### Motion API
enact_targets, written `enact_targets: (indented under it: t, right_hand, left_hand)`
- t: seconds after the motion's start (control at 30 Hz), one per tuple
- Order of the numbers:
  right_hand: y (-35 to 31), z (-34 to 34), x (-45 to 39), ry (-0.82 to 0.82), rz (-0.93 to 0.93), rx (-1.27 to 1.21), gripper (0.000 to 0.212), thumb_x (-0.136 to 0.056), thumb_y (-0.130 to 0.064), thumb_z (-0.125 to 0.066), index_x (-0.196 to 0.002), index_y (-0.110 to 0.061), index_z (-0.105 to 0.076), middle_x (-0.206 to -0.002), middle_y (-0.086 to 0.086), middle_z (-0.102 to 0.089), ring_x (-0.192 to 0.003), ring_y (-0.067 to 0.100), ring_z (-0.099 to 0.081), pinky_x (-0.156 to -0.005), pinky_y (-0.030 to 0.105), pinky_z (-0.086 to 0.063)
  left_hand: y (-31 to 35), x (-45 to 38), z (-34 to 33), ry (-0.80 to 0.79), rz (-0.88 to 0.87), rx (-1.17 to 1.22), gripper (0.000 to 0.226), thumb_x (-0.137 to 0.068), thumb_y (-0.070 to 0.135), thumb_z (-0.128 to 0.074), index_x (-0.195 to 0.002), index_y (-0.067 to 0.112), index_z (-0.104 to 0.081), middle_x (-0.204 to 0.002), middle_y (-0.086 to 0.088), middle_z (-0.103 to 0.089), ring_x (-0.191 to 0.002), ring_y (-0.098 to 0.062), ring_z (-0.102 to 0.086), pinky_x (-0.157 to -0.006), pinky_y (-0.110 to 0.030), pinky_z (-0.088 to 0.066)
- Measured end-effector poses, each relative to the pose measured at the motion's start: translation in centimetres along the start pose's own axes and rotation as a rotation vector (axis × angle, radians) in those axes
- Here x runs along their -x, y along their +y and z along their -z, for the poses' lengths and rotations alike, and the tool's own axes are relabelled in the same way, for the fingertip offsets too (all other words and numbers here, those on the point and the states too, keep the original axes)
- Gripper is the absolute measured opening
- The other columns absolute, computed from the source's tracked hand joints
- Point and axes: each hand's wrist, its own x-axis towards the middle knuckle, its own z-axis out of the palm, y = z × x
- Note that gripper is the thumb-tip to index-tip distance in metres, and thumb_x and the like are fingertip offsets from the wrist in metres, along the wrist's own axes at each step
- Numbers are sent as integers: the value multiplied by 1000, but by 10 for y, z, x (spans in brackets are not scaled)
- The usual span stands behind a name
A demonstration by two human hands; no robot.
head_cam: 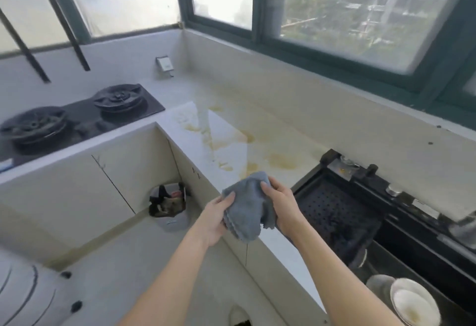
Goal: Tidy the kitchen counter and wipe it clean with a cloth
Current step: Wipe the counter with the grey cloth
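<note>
The cloth (246, 207), grey-blue and bunched into folds, was held in the air above the front edge of the tabletop (273, 125), beside the sink. The left hand (215, 219) gripped its lower left part, thumb on top and fingers curled beneath. The right hand (279, 203) gripped its upper right part, fingers closed over the fabric. The lower folds of the cloth hung free between the two hands, clear of the surface.

Yellow-brown stains (280, 162) lay on the tabletop just beyond the cloth, and more of them ran toward the far corner under the window (360, 14). The black sink (340, 220) was set into the tabletop at its right end, with a perforated black tray across it. White bowls (414, 305) stood stacked at the near right, the top one soiled with yellow residue.

A two-burner gas hob (77, 117) occupied the left wing of the tabletop. A white wall socket (164, 64) sat on the wall beyond it. On the floor, against the cabinet fronts in the inner corner, stood a waste bin (170, 207) with rubbish in it.
</note>
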Motion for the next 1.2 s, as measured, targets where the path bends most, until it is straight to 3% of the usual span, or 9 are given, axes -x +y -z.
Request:
enact_targets:
  t: [0.1,0.23,0.4,0.57,0.67,0.77,0.97,1.1,1.2]
  right_hand:
    - [-5,-29,-63,3,-11,66,22,-98,-36,-63,-112,-21,-71,-111,4,-76,-105,24,-72,-94,49,-57]
    - [-15,-62,-134,6,22,197,21,-102,-34,-56,-111,-19,-67,-108,6,-74,-99,22,-72,-86,43,-60]
    - [-37,-116,-209,-64,100,464,20,-105,-36,-43,-110,-25,-59,-104,0,-70,-94,17,-67,-74,31,-53]
    - [-39,-158,-261,-96,203,666,16,-108,-31,-35,-107,-26,-50,-86,-4,-62,-77,8,-59,-57,22,-37]
    - [-28,-177,-291,-52,214,681,16,-108,-30,-35,-104,-28,-50,-88,-1,-65,-79,15,-63,-63,30,-47]
    - [-4,-197,-332,13,184,691,15,-107,-30,-38,-109,-27,-52,-96,0,-67,-84,17,-63,-73,36,-52]
    - [43,-233,-420,79,49,803,38,-101,-19,-47,-138,-17,-46,-109,1,-61,-96,21,-59,-77,31,-44]
    - [49,-249,-479,213,61,816,38,-100,-15,-49,-137,-12,-50,-118,8,-64,-103,25,-60,-82,33,-45]
    - [53,-256,-525,338,33,917,44,-99,-16,-50,-142,-7,-46,-138,13,-52,-125,30,-50,-98,36,-42]
  left_hand:
    - [37,-39,26,137,-118,-43,32,-103,22,-53,-129,4,-60,-116,-15,-73,-104,-29,-72,-79,-38,-59]
    - [87,-68,48,283,-204,-227,24,-106,26,-46,-117,13,-63,-108,-6,-75,-91,-13,-75,-67,-23,-57]
    - [138,-112,98,494,-268,-478,25,-103,38,-44,-103,24,-64,-104,2,-71,-101,-17,-66,-85,-35,-52]
    - [178,-142,139,602,-283,-669,37,-103,38,-46,-79,8,-46,-73,0,-50,-71,-18,-45,-60,-32,-31]
    - [195,-168,167,581,-298,-757,40,-101,34,-52,-68,21,-33,-63,4,-39,-58,-13,-35,-54,-32,-25]
    - [203,-210,201,503,-263,-755,35,-101,31,-54,-71,20,-38,-65,3,-42,-58,-13,-36,-54,-30,-26]
    - [204,-312,278,369,-147,-729,9,-100,27,-56,-102,21,-62,-95,2,-67,-88,-16,-62,-67,-27,-47]
    - [223,-373,302,354,-147,-698,11,-99,24,-54,-105,20,-62,-94,-7,-68,-84,-19,-62,-66,-30,-45]
    - [240,-420,313,341,-103,-677,27,-100,24,-49,-127,21,-54,-103,0,-64,-94,-17,-62,-77,-32,-50]
